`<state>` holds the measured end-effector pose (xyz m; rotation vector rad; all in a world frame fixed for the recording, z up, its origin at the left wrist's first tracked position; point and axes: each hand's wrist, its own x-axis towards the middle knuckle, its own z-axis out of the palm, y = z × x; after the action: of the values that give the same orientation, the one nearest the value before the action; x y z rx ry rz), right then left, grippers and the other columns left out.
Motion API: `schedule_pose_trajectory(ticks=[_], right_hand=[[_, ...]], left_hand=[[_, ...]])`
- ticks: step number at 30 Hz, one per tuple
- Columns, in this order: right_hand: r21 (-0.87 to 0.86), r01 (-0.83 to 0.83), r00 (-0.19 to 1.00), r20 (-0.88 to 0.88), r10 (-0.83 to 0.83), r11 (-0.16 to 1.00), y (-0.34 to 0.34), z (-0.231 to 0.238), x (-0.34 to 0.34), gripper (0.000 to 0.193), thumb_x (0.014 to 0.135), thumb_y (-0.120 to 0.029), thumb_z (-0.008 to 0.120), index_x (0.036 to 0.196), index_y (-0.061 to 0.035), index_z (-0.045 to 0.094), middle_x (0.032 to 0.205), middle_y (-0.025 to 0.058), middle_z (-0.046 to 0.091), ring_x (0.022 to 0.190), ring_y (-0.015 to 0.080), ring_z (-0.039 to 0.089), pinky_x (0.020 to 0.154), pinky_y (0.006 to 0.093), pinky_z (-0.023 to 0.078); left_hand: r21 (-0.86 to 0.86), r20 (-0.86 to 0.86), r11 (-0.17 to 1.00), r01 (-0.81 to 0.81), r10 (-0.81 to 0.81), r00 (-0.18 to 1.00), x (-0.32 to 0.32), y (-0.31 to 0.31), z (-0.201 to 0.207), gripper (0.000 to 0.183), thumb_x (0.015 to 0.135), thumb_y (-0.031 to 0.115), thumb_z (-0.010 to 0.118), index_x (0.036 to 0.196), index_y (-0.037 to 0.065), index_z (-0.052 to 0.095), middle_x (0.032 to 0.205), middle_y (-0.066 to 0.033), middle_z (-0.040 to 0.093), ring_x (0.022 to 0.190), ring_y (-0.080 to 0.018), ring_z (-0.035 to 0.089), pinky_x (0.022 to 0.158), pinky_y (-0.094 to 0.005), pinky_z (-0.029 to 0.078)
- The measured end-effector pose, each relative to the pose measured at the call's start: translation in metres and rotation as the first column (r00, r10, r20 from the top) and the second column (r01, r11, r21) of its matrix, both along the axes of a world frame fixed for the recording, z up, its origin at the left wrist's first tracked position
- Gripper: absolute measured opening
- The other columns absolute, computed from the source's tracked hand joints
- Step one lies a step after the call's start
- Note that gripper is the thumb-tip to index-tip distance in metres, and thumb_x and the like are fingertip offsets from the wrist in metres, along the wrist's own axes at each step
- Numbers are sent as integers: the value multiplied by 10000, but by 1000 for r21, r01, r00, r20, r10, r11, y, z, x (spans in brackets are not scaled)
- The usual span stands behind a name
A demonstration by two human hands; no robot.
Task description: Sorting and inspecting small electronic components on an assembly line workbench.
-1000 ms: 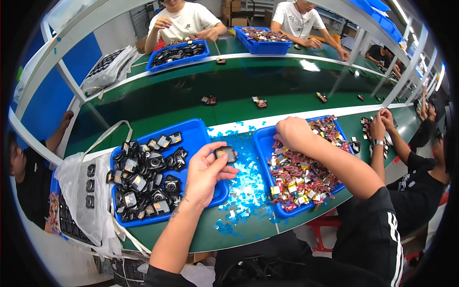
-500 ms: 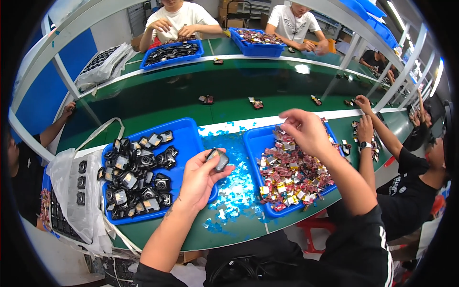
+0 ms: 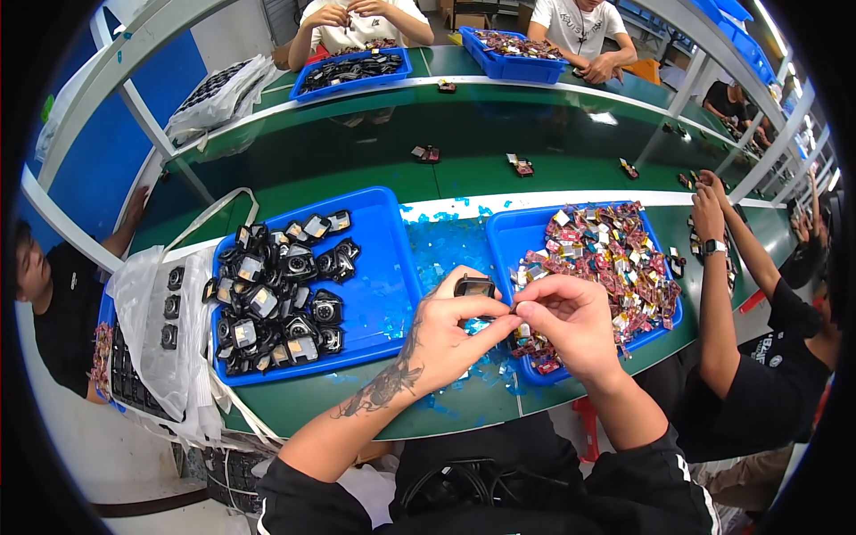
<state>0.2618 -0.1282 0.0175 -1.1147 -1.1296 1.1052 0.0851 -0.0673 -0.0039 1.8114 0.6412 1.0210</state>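
My left hand (image 3: 446,334) is closed on a small black camera housing (image 3: 474,286), between the two blue trays. My right hand (image 3: 571,325) is pinched, its thumb and fingertips meeting the left hand's fingertips beside the housing. What lies in that pinch is too small to make out. To the left, a blue tray (image 3: 374,254) holds a heap of black camera housings (image 3: 290,266), with bare tray floor on its right side. Under and beyond my right hand stands another blue tray (image 3: 499,236), filled with small red circuit boards (image 3: 615,267) with white and yellow parts.
Scraps of blue film (image 3: 446,254) litter the green table between the trays. A green conveyor belt (image 3: 348,147) carries spaced-out boards (image 3: 521,166). A plastic-wrapped black tray stack (image 3: 147,339) stands at left. Co-workers sit across and on both sides; one's arm (image 3: 713,285) is near at right.
My right hand has come from above the board tray to meet my left hand. The left hand has shifted right with the housing and turned. The whole view has shifted slightly.
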Motion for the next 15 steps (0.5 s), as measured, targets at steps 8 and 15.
schedule_pose_trajectory(ticks=[8, 15], right_hand=[[-158, -213, 977, -35, 210, 964, 7, 4, 17, 134, 900, -113, 665, 909, 19, 684, 844, 33, 674, 768, 53, 581, 685, 212, 456], [-287, -420, 907, -132, 399, 861, 24, 2, 22, 197, 925, -206, 644, 872, -17, 669, 777, -18, 627, 703, 38, 540, 617, 197, 419]], left_hand=[[186, -86, 982, 42, -26, 996, -9, 4, 4, 150, 756, 133, 788, 875, 61, 730, 965, -113, 595, 849, -254, 634, 739, -344, 517], [483, -178, 874, 53, 39, 983, -10, 7, 6, 182, 679, 87, 819, 841, 88, 736, 968, -95, 609, 829, -249, 631, 715, -343, 529]])
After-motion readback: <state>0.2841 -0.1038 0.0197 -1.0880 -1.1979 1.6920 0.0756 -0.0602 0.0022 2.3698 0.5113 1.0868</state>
